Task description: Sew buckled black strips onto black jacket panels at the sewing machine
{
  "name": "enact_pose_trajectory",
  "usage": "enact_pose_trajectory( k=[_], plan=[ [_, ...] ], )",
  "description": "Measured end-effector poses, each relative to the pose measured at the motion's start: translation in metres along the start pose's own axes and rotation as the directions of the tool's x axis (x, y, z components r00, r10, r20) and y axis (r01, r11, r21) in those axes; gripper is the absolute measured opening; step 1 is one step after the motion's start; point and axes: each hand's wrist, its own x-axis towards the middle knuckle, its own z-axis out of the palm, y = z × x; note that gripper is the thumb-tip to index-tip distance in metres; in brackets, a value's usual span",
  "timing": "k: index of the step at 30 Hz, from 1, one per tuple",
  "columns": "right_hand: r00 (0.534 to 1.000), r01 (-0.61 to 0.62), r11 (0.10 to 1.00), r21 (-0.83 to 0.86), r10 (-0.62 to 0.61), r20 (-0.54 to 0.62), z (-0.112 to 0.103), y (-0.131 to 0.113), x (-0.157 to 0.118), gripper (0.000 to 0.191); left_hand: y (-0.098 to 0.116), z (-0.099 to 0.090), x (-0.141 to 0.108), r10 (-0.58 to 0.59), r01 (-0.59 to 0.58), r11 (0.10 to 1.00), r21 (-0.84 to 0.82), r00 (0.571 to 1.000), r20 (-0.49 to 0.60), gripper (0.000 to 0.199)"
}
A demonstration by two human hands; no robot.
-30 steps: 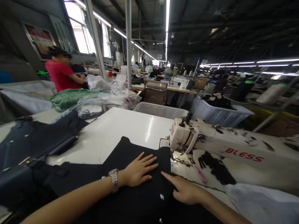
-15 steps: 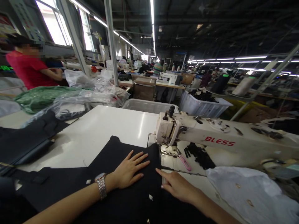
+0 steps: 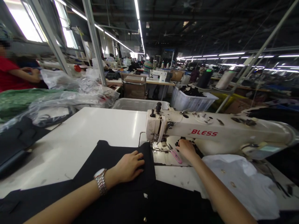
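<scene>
Black cloth (image 3: 112, 155) lies spread on the white table (image 3: 105, 124), its far edge beside the sewing machine (image 3: 177, 124). The left hand (image 3: 129, 168) still rests on it, fingers now more bent, not clamped. The right hand (image 3: 186, 149) has left the cloth for the dark scraps (image 3: 198, 150) beyond the pink snips (image 3: 175, 156); I cannot tell whether it grips any.

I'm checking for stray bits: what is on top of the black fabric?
The left hand, a small white piece and a tiny shiny piece; what the hand and forearm cover is hidden.
</scene>
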Motion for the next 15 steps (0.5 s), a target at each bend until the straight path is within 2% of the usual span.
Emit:
enact_pose_trajectory(
  k=[2, 5, 8, 11, 13, 15],
  plan=[
    [0.999, -0.030, 0.999, 0.025, 0.030, 0.013, 0.006, 0.000, 0.007, 0.018, 0.000, 0.004, 0.017, 0.035, -0.035, 0.999, 0.013, 0.999, 0.011, 0.018],
    [0.998, -0.059, 0.994, 0.092, 0.058, 0.010, 0.008, 0.000, 0.011, 0.017, 0.000, 0.019, 0.035, 0.001, -0.001, 1.000, 0.009, 0.999, -0.043, 0.023],
    [0.996, -0.084, 0.977, 0.198, 0.091, -0.026, 0.005, 0.000, 0.008, 0.014, 0.000, 0.030, 0.039, -0.023, 0.017, 0.999, -0.050, 0.995, -0.102, 0.026],
    [0.988, -0.082, 0.931, 0.355, 0.122, -0.092, 0.001, -0.004, -0.006, 0.008, 0.000, 0.031, 0.035, -0.039, 0.004, 0.972, -0.233, 0.989, -0.144, 0.025],
    [0.987, -0.046, 0.871, 0.489, 0.115, -0.112, 0.002, -0.014, -0.024, 0.006, 0.001, 0.029, 0.032, -0.102, 0.011, 0.885, -0.465, 0.980, -0.171, 0.021],
    [0.994, -0.007, 0.778, 0.629, 0.075, -0.081, 0.008, -0.031, -0.045, 0.008, 0.002, 0.030, 0.033, -0.169, 0.005, 0.674, -0.738, 0.974, -0.148, 0.028]
  ],
)
